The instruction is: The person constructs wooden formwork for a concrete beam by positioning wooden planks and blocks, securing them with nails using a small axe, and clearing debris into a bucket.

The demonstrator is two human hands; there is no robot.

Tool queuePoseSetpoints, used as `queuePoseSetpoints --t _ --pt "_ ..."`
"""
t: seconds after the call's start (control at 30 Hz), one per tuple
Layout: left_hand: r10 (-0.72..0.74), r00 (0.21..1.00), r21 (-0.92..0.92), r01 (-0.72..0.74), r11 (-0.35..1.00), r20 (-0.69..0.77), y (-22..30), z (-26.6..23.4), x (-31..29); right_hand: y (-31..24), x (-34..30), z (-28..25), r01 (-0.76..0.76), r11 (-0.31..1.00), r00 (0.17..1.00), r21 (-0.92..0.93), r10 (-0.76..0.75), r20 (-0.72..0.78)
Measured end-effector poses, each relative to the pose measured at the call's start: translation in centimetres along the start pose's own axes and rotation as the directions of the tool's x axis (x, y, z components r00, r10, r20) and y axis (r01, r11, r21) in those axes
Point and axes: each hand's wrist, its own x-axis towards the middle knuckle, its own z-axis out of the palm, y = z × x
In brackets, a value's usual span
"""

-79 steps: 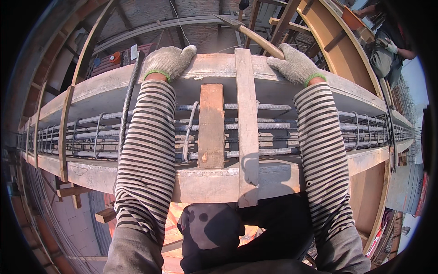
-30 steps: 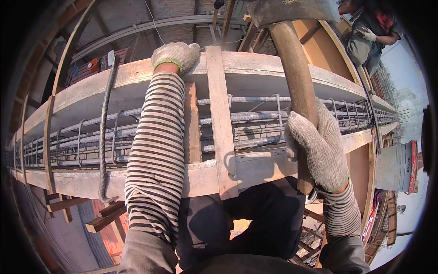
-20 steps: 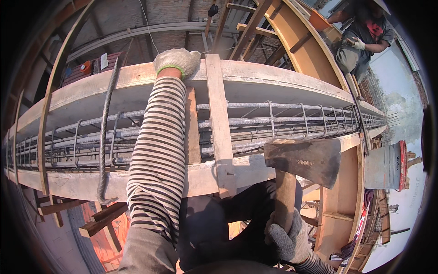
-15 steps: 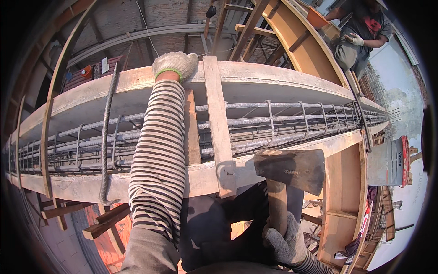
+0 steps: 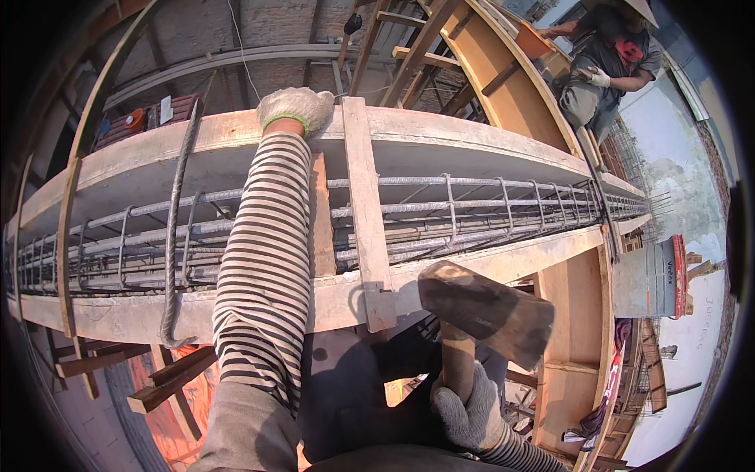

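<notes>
My left hand point(image 5: 295, 108), in a pale knit glove with a green cuff, is closed over the top edge of the far formwork board point(image 5: 472, 140). Its fingertips are hidden behind the board. The striped sleeve crosses above the rebar cage point(image 5: 425, 211) lying between the two boards. With my right hand point(image 5: 472, 413), in a grey glove, I grip a hatchet point(image 5: 486, 313) by its wooden handle. The dark head is above the hand, near the right side of a wooden crosspiece point(image 5: 363, 197) that spans both boards. The near board point(image 5: 338, 303) runs under its lower end.
A bent steel bar point(image 5: 178, 212) hangs across the boards at left. Timber beams point(image 5: 177, 381) stick out below. At upper right a co-worker point(image 5: 609, 71) sits beside plywood formwork point(image 5: 515, 75). A grey bucket point(image 5: 649, 275) stands at right.
The hatchet head has tilted, its right end now lower, and my right hand has turned a little with it. My left hand keeps its hold on the far board. The view has shifted slightly.
</notes>
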Motion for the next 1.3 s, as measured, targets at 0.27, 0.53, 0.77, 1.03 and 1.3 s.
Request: queuePoseSetpoints --t 0.27,0.53,0.77,1.03,1.3 --pt "0.019 1.000 -0.026 -0.019 0.999 -0.021 -0.4 -0.9 -0.7 0.0 -1.4 -2.5 0.166 0.577 0.981 0.800 -0.012 -0.195" --pt "-0.005 1.000 -0.022 0.005 1.000 -0.015 0.0 -1.1 -1.4 -4.8 1.4 -4.8 -0.061 0.959 0.997 0.278 0.069 -0.019" --pt "-0.006 1.000 -0.059 0.005 0.998 -0.014 -0.5 -1.0 -1.1 -2.2 1.6 -1.6 -0.199 0.979 0.974 0.045 0.193 0.117" --pt "0.034 0.999 -0.078 -0.032 0.996 0.023 1.2 -1.0 -1.7 0.7 0.5 -0.6 0.134 0.864 0.982 0.486 -0.182 0.052" --pt "0.036 0.998 -0.099 -0.031 0.995 0.046 1.5 -1.5 -2.3 -0.1 -1.1 -3.1 0.188 0.374 0.981 0.908 -0.123 -0.153"
